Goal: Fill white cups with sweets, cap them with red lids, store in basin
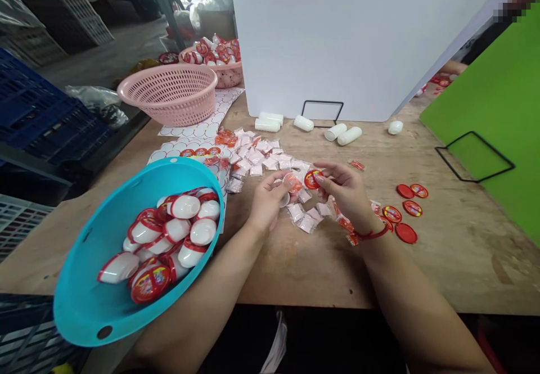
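Note:
My left hand (265,204) is closed around a small white plastic cup (284,199), with an orange-red packet (294,182) showing at its mouth. Just to the right, my right hand (345,195) pinches a round red lid (311,179) with a printed picture, close to the cup but apart from it. Under and between both hands lie small pale sachets (308,220). Beside my right wrist are several red packets (346,224) and several loose red lids (406,233), some showing their printed side.
A turquoise basin (80,284) of capped white cups stands at left. Behind it are a pink basket (169,95) and another filled one (230,76). More sachets (257,157), stacked white cups (304,123), a white board (320,42) and a green board (498,115) stand beyond.

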Demonstrator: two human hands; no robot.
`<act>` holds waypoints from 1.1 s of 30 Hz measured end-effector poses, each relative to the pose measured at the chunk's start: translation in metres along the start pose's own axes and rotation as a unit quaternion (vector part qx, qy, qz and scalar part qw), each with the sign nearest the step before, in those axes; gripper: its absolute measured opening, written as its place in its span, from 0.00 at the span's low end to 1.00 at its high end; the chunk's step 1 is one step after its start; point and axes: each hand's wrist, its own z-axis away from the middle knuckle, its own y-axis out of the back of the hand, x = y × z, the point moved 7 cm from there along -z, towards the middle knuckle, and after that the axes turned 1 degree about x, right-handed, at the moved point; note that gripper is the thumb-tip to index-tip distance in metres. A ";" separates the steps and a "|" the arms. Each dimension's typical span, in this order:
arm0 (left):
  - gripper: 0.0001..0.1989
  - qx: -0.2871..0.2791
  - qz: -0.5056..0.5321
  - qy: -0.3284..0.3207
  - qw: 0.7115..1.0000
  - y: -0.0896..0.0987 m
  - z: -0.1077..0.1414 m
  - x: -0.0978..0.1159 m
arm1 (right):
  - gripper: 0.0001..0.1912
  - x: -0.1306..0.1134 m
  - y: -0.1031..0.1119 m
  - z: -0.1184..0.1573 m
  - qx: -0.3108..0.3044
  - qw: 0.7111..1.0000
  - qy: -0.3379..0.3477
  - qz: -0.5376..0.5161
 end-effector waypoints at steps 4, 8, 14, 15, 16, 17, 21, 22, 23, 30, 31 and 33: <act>0.27 0.024 0.024 0.019 0.999 0.005 -0.001 -0.002 | 0.11 -0.010 -0.002 0.003 -0.075 0.994 0.080 0.011; 0.26 0.004 0.012 0.014 1.000 0.001 0.000 -0.004 | 0.06 -0.019 -0.021 0.013 -0.159 0.964 0.187 0.099; 0.28 0.017 0.024 0.017 0.999 0.000 0.003 -0.003 | 0.03 -0.025 -0.033 0.021 -0.118 0.926 0.311 0.177; 0.28 0.015 0.024 0.015 0.999 0.000 0.003 -0.003 | 0.03 -0.027 -0.035 0.024 -0.121 0.917 0.331 0.186; 0.29 0.012 0.026 0.013 1.000 0.000 0.003 -0.003 | 0.05 -0.029 -0.038 0.027 -0.127 0.906 0.350 0.200; 0.29 0.011 0.027 0.013 0.999 0.000 0.002 -0.004 | 0.07 -0.031 -0.041 0.030 -0.133 0.894 0.368 0.218; 0.27 0.014 0.024 0.022 0.999 0.001 0.001 -0.008 | 0.09 -0.037 -0.050 0.040 -0.149 0.845 0.421 0.295; 0.26 0.016 0.017 0.025 0.999 0.002 0.001 -0.009 | 0.09 -0.037 -0.052 0.041 -0.153 0.834 0.429 0.312; 0.25 0.019 0.010 0.029 0.999 0.002 0.001 -0.009 | 0.08 -0.036 -0.053 0.042 -0.156 0.826 0.432 0.328; 0.19 -0.014 0.018 0.080 0.997 -0.001 0.005 -0.008 | 0.08 -0.031 -0.046 0.036 -0.127 0.832 0.405 0.356; 0.20 -0.024 0.018 0.083 0.996 -0.002 0.005 -0.007 | 0.08 -0.030 -0.045 0.035 -0.121 0.833 0.404 0.358; 0.22 -0.037 0.016 0.087 0.995 -0.001 0.004 -0.005 | 0.08 -0.030 -0.043 0.035 -0.114 0.836 0.404 0.353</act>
